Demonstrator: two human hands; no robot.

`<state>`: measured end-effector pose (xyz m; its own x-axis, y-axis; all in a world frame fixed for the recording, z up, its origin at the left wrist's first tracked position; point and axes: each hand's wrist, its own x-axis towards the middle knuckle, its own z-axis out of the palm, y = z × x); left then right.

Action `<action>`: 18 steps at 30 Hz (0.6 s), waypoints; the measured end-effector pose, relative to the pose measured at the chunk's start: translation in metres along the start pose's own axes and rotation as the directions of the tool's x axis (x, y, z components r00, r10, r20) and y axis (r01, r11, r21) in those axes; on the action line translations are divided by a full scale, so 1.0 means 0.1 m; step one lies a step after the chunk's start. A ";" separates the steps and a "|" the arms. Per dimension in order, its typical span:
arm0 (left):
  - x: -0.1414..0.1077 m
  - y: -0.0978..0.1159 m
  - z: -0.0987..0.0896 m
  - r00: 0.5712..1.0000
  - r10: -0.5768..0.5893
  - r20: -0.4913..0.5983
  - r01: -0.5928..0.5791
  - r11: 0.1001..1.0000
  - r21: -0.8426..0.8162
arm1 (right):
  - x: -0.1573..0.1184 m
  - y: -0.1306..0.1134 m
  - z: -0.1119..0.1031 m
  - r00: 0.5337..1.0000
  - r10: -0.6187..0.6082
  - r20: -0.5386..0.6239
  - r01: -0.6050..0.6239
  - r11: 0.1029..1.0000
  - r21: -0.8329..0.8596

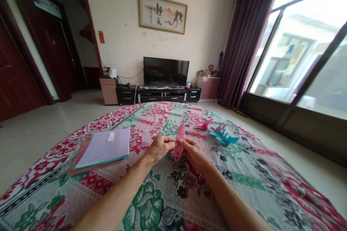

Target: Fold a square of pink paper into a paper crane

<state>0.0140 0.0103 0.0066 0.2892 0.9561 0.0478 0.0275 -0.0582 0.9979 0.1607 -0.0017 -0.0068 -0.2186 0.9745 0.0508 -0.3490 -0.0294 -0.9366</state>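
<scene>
Between my two hands, above the middle of the table, a pink folded paper (180, 138) stands upright as a narrow, pointed diamond, its lower end split into two strips. My left hand (162, 147) pinches its left edge with thumb and fingertips. On the other side, my right hand (193, 150) grips the right edge, the thumb lying over the front of the paper. Right of my hands rest finished-looking paper cranes: a pink crane (204, 124) and teal cranes (224, 138), with more pink paper behind the teal ones.
A stack of coloured paper sheets (107, 148), lilac on top with a small white piece (111, 136) on it, lies at the left. The round table wears a flowered cloth (146, 202). Beyond it stand a television (166, 72) on a low cabinet and a dark curtain (238, 43).
</scene>
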 end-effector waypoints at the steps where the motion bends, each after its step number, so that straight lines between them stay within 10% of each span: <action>1: 0.00 0.00 0.00 1.000 0.000 -0.001 0.000 1.000 0.004 | 0.00 0.00 0.00 1.000 -0.001 0.000 0.001 1.000 0.000; 18: 0.03 -0.03 0.09 0.971 0.093 -0.222 -0.033 0.966 0.258 | 0.06 0.08 0.02 0.983 -0.114 -0.142 0.091 0.983 -0.158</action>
<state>0.0231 0.0104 0.0037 0.0712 0.9864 0.1485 0.2640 -0.1622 0.9508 0.1548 0.0036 -0.0138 -0.0455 0.9931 0.1078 -0.2194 0.0953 -0.9710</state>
